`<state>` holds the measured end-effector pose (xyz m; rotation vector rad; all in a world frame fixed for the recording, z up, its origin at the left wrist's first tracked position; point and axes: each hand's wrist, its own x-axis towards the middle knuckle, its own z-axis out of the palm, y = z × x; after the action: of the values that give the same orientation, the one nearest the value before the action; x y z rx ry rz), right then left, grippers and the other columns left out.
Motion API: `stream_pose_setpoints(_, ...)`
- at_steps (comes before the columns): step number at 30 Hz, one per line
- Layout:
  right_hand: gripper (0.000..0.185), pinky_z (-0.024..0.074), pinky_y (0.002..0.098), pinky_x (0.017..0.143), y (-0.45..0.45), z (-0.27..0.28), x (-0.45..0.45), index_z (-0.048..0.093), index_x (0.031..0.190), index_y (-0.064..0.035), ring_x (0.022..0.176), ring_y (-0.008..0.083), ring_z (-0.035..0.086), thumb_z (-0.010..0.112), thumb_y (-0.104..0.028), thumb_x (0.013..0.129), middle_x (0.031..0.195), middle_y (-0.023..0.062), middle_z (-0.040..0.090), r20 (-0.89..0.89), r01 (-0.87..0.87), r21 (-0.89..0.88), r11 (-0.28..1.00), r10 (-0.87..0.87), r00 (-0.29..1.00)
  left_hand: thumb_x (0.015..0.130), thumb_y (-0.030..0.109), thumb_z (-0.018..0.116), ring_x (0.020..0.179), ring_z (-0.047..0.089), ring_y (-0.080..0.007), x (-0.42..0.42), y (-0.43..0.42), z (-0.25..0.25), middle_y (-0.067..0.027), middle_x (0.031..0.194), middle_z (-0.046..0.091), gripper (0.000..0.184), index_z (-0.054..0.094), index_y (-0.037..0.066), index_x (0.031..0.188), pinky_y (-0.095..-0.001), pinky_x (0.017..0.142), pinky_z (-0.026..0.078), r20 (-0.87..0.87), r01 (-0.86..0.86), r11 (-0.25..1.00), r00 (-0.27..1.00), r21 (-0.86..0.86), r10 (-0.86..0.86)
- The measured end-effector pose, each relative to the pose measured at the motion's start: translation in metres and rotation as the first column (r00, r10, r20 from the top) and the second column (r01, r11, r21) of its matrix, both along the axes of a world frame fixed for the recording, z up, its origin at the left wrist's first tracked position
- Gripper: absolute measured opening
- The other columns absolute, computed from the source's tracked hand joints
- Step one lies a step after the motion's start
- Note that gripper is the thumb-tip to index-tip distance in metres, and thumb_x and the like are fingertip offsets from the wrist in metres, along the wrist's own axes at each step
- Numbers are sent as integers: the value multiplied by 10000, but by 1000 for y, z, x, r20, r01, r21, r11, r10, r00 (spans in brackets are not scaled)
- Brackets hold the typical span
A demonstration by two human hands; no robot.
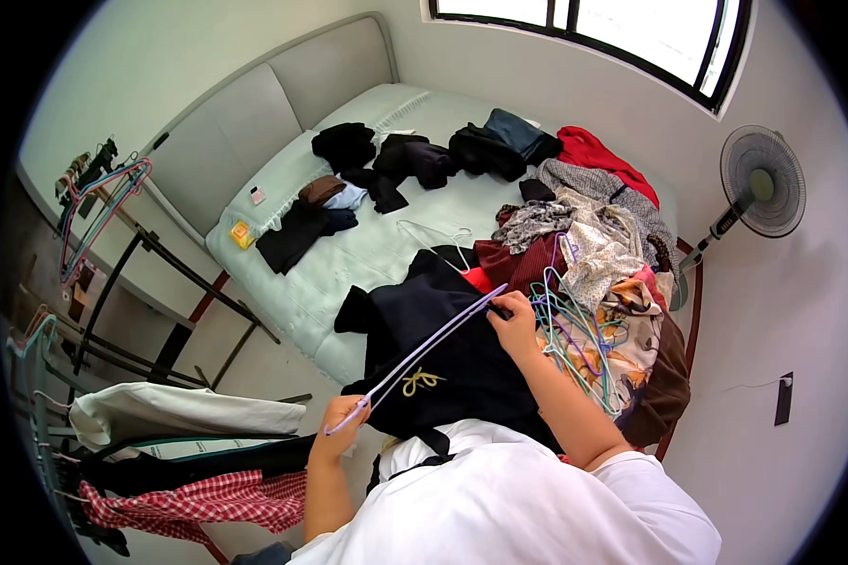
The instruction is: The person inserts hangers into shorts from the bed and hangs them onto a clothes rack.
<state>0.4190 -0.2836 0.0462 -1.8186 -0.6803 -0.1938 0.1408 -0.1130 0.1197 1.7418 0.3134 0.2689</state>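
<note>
A lavender clothes hanger (415,357) slants across the front of me, seen nearly edge-on. My left hand (342,424) is closed around its lower end. Near the upper end, my right hand (515,326) is closed with a bit of black fabric at its fingertips; whether it also touches the hanger is unclear. Beneath both hands a dark navy garment (400,315) with a yellow bow-shaped detail (422,380) spreads over the bed edge. A pile of green and purple hangers (575,339) lies just right of my right hand.
Dark clothes (415,160) lie scattered over the bed (301,311), with a heap of patterned clothes (598,231) at its right. A white hanger (433,233) rests mid-bed. Racks with hangers (104,202) and a checked shirt (207,499) stand left. A fan (761,184) is at right.
</note>
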Motion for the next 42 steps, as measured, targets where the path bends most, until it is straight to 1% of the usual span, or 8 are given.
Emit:
stream_pose_setpoints(15,88,382,338,622,-2,21,-16,621,769,-57,676,209,501,590,-85,692,716,39,515,560,152,-337,929,68,826,866,239,452,441,321,-181,8,-16,-10,-83,497,340,360,463,-12,609,-301,430,258,153,31,964,985,264,-73)
stream_pose_setpoints(20,207,402,337,654,-1,19,-17,622,899,-63,728,227,517,568,-64,700,739,59,545,533,111,-412,904,140,834,861,217,452,433,300,-188,12,-20,-10,-83,494,309,358,415,-10,587,-307,425,241,203,25,962,976,271,-83)
stream_pose_setpoints(28,127,406,363,664,-5,15,-13,601,810,-55,720,254,541,570,-22,692,748,61,577,306,22,-109,994,12,952,852,210,448,428,290,-185,8,-13,-2,-85,499,323,358,391,-13,578,-318,418,238,239,-48,950,971,308,-28)
stream_pose_setpoints(30,147,404,361,680,-12,21,-15,581,817,-48,738,263,536,581,-20,673,771,74,573,365,17,-89,996,17,931,845,191,454,444,297,-162,2,-4,-11,-70,502,325,328,422,-13,590,-304,425,241,251,-217,932,957,291,145)
stream_pose_setpoints(36,415,364,391,780,-19,71,-20,438,982,-23,902,310,481,627,-55,615,997,149,518,476,51,33,998,-61,877,860,197,491,485,294,-110,-2,12,14,-28,520,330,372,366,-2,573,-273,444,224,299,-320,923,921,215,250)
stream_pose_setpoints(38,365,378,366,793,-12,113,-31,489,937,-14,886,300,505,636,-40,604,936,140,538,549,88,32,996,-91,831,860,186,488,484,292,-108,-2,17,27,-28,518,324,360,382,-4,573,-269,446,224,319,-312,899,924,307,212)
stream_pose_setpoints(41,309,371,367,751,-10,152,-36,548,891,-46,813,274,519,664,-108,611,840,91,572,519,-152,-252,956,266,812,848,168,499,472,281,-118,-6,22,49,-38,509,309,347,389,-6,570,-281,441,219,376,-346,887,900,307,221)
stream_pose_setpoints(42,157,385,347,696,-6,156,-36,574,747,-62,708,245,530,655,-124,628,687,53,555,574,-173,-272,947,304,761,843,163,504,467,274,-123,-10,26,53,-42,506,304,345,385,-4,566,-287,439,217,414,-363,876,884,317,217)
